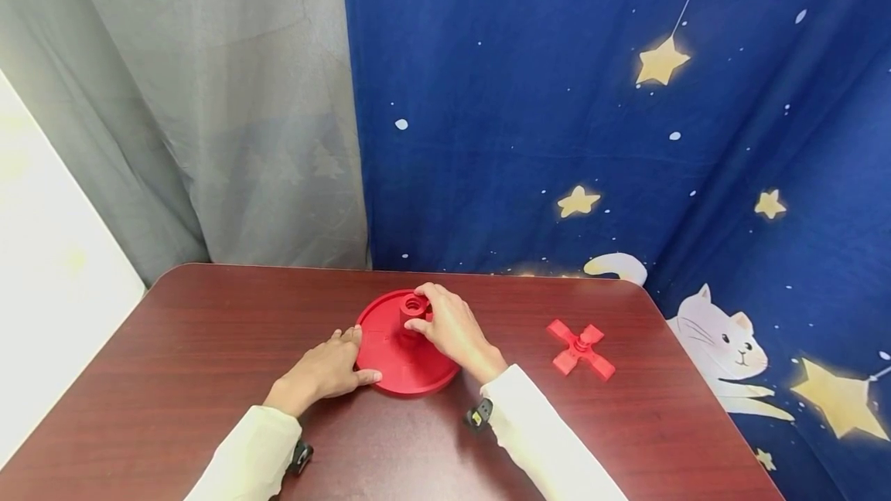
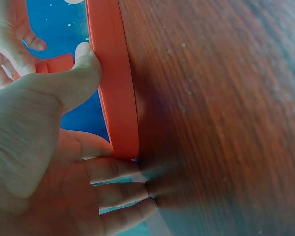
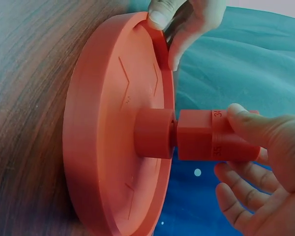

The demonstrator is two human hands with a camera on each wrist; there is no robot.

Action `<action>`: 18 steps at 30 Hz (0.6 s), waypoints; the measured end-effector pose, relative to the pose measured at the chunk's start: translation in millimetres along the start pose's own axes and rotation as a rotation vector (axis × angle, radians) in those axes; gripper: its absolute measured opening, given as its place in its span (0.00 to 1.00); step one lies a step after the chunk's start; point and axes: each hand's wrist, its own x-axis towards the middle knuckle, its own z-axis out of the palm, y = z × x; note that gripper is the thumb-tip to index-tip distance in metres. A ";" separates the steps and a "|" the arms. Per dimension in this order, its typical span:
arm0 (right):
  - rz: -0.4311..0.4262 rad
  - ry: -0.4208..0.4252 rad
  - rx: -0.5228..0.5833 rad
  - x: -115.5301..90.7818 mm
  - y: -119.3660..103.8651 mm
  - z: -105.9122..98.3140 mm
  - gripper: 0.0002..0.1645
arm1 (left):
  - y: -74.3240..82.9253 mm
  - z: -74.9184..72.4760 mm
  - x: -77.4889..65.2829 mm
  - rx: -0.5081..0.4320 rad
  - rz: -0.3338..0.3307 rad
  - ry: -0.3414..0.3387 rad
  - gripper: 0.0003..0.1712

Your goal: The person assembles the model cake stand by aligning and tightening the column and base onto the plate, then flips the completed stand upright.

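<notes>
Red plastic dominates my view: a round red plastic disc with a raised rim (image 1: 407,358) lies flat on the dark wood-grain counter (image 1: 209,346), near the middle, and a short cylindrical hub rises from its centre. Above that hub sits a red block-shaped plastic nut with a bored top (image 1: 414,305), stacked on the same upright axis, with a narrow gap showing between the two in the right wrist view.

My right hand (image 1: 454,328) is the one on it, thumb and fingers curled round the nut from the right side. My left hand (image 1: 327,368) rests at the disc's left edge, thumb (image 2: 83,69) pressing on the rim and fingers laid flat on the counter beside it, nothing pinched.

So the nut's long axis points straight up out of the disc, and the right hand sits directly on that line, while the left only steadies the rim.

Off to the right, well apart, lies a red four-armed plastic cross piece (image 1: 581,348).
</notes>
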 end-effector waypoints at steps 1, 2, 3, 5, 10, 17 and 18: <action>0.007 0.002 0.006 -0.2 0.3 0.7 0.30 | 0.2 0.0 0.0 0.000 0.000 0.000 0.55; 0.018 0.001 0.019 -0.4 0.8 1.2 0.31 | 0.5 0.0 -0.1 -0.001 -0.001 -0.001 0.56; 0.032 -0.004 0.045 -0.7 1.3 1.4 0.32 | 0.8 -0.1 -0.4 -0.002 -0.002 -0.002 0.56; 0.063 -0.028 0.121 -1.2 2.7 1.5 0.36 | 1.1 -0.1 -0.8 -0.004 -0.006 -0.004 0.56; 0.093 -0.105 0.392 -3.0 6.2 -2.3 0.42 | 0.9 -0.4 -1.2 -0.004 -0.008 -0.001 0.56; 0.063 -0.118 0.439 -4.9 8.5 -3.5 0.35 | 0.9 0.0 -1.5 -0.003 -0.002 0.003 0.55; 0.068 -0.109 0.430 -5.1 8.5 -3.2 0.34 | 0.9 0.3 -1.5 -0.004 -0.002 0.002 0.55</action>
